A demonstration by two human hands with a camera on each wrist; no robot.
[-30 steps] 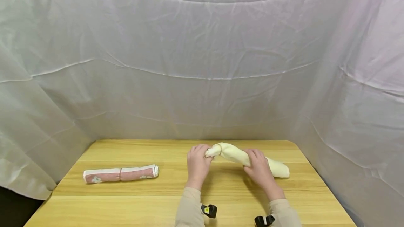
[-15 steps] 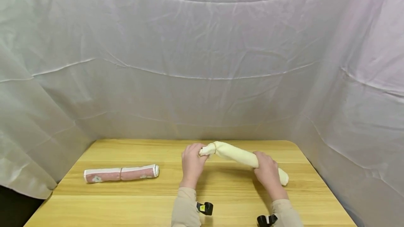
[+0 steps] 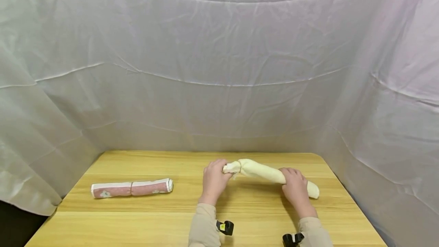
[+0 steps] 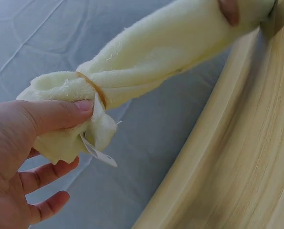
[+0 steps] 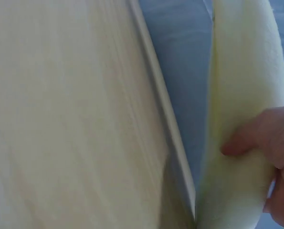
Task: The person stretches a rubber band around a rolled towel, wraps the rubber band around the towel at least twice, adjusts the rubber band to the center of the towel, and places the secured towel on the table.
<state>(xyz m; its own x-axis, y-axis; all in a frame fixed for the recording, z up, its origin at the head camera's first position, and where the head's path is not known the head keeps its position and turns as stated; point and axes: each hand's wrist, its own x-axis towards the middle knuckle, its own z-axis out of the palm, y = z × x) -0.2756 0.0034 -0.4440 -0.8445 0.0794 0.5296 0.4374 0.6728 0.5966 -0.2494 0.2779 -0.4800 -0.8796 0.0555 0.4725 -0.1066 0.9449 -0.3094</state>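
A rolled cream towel (image 3: 264,172) is held above the wooden table (image 3: 137,216) between both hands. My left hand (image 3: 214,180) pinches its left end, where a thin rubber band (image 4: 91,86) rings the roll just past my thumb (image 4: 56,114). A small white tag (image 4: 99,153) hangs from that end. My right hand (image 3: 295,188) grips the towel (image 5: 242,109) nearer its right end, thumb pressed into the cloth. The right tip (image 3: 313,191) sticks out beyond that hand.
A rolled pink towel (image 3: 132,188) with a band round its middle lies on the left of the table. White cloth (image 3: 219,68) drapes the back and both sides. The table's far edge (image 5: 165,114) runs close behind the cream roll.
The cream roll has flattened out to nearly level. My left hand has come back right with its end, and my right hand has slid further right along the roll.
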